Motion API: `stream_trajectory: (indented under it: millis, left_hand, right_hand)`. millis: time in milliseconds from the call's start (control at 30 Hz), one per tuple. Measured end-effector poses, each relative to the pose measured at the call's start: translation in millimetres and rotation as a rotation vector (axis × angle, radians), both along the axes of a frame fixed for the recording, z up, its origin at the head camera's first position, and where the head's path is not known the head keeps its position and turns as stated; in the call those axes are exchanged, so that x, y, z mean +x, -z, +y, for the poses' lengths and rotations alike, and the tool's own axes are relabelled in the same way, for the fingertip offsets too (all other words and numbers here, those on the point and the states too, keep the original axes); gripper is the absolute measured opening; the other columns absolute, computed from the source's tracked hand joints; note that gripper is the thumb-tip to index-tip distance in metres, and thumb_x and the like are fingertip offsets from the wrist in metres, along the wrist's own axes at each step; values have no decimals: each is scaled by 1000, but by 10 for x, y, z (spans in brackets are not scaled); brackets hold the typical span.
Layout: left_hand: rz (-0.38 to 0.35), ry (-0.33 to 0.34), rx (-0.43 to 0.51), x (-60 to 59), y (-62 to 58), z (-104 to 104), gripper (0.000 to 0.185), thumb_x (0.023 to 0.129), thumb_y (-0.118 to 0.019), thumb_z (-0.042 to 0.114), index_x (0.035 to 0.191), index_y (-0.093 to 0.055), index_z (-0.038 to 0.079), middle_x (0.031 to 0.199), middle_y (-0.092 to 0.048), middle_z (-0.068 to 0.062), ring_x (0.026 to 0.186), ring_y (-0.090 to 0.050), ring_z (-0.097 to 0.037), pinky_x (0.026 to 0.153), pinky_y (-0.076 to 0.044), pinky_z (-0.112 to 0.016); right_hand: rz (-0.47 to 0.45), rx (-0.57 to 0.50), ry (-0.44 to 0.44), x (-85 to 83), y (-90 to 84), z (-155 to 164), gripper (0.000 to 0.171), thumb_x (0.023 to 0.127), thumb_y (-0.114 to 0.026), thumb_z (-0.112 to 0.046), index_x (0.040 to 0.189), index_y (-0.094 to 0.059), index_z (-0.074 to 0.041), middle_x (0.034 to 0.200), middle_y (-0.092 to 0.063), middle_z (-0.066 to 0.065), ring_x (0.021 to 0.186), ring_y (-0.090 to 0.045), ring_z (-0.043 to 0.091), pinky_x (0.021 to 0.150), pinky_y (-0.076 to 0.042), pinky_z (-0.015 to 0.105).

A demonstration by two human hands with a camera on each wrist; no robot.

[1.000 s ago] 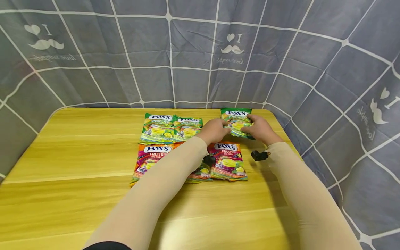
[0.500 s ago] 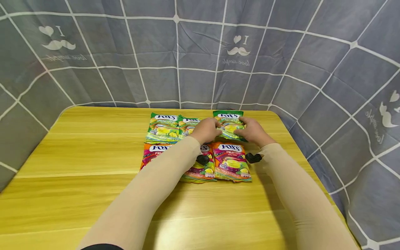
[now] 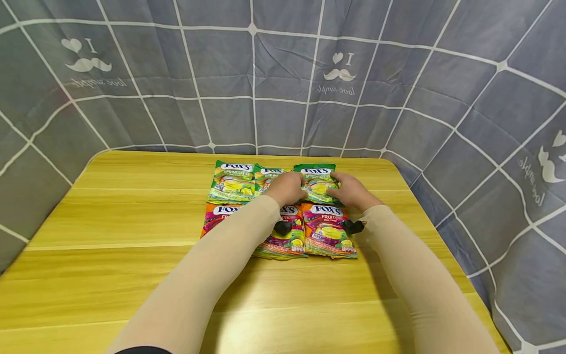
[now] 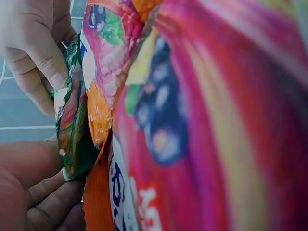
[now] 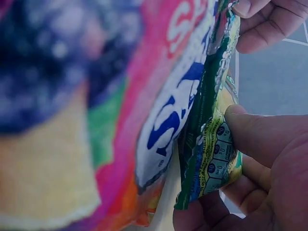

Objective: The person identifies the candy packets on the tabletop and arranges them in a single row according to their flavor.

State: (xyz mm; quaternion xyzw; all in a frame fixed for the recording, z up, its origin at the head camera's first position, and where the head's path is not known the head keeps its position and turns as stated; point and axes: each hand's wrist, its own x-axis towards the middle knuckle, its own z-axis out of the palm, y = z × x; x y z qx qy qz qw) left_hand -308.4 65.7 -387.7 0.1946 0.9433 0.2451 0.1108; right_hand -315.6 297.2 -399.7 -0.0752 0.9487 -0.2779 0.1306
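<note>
Head view shows me my left hand [image 3: 288, 187] and right hand [image 3: 351, 190] pinching the two sides of a green candy bag [image 3: 317, 183], which sits between them on the yellow table [image 3: 110, 236], at the right end of the far row. Just left of my left hand lie two more green bags [image 3: 233, 182], and under my wrists, on the near side, is a row of pink fruit candy bags [image 3: 328, 230]. Wrist views confirm it: fingers [image 4: 41, 60] and thumb [image 5: 260, 137] are curled onto the green bag's edges, with a pink bag right beside it.
</note>
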Motion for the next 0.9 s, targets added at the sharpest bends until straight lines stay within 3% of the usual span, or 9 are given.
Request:
stream_trajectory:
  millis: [233, 400, 533, 700, 900]
  left_hand:
    - [-1, 11, -83, -35, 42, -16, 55, 102, -71, 36, 151, -59, 14, 148, -65, -6, 132, -63, -29, 112, -48, -54]
    - [31, 30, -131, -41, 39, -6, 50, 102, -71, 37, 146, -64, 14, 142, -68, -7, 128, -65, -30, 108, -49, -57]
    - [53, 30, -156, -7, 13, -6, 47, 102, -72, 38, 143, -67, 16, 144, -67, -5, 142, -54, -31, 113, -45, -60]
    - [29, 17, -165, 7, 4, -16, 50, 102, -70, 39, 148, -63, 22, 156, -58, -3, 158, -33, -31, 123, -30, -64]
    - [-13, 16, -172, 30, 3, -23, 52, 104, -67, 41, 153, -58, 25, 160, -53, -5, 156, -35, -32, 123, -27, -66]
  right_hand:
    - [-26, 18, -14, 6, 10, -16, 75, 107, -63, -29, 167, -26, -4, 159, -46, 26, 148, -43, 44, 125, -33, 60]
    - [-35, 45, -22, 11, 17, -22, 74, 107, -63, -31, 167, -28, -4, 158, -47, 26, 146, -45, 44, 125, -34, 59]
    - [-32, 77, -36, 12, 31, -11, 73, 107, -62, -32, 167, -29, -5, 160, -46, 27, 147, -45, 43, 125, -35, 58]
    - [-33, 115, -64, 10, 29, 2, 74, 108, -61, -34, 167, -28, -5, 164, -40, 27, 150, -41, 44, 125, -34, 59]
    - [-47, 147, -82, 10, 38, 31, 72, 109, -58, -37, 168, -26, -9, 164, -41, 26, 153, -36, 47, 125, -33, 61]
